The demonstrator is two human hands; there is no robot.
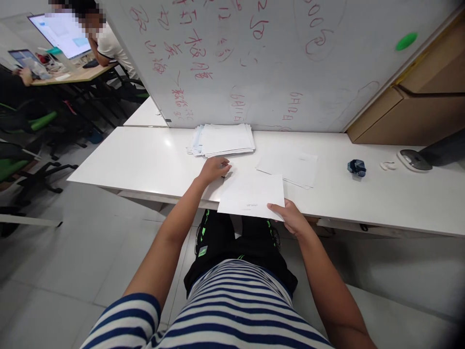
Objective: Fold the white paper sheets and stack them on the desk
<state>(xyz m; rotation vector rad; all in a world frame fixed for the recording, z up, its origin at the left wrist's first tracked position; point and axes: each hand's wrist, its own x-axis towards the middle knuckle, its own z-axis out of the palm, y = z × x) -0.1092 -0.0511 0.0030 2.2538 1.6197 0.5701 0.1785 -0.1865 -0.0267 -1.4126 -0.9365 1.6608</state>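
A white sheet of paper (252,195) lies at the front edge of the white table (145,160), partly overhanging it. My right hand (290,217) pinches its near right corner, thumb on top. My left hand (215,169) rests with curled fingers on the table at the sheet's far left corner, just in front of a stack of white papers (223,139); whether it holds anything is hidden. A second loose pair of sheets (288,167) lies to the right of the stack.
A whiteboard (254,58) with red writing and a green magnet (406,41) stands behind the table. A blue-black small object (356,167), a white clip (387,165) and a monitor base (414,160) sit at the right. A person sits at a far-left desk (72,75); green chairs (22,145) stand left.
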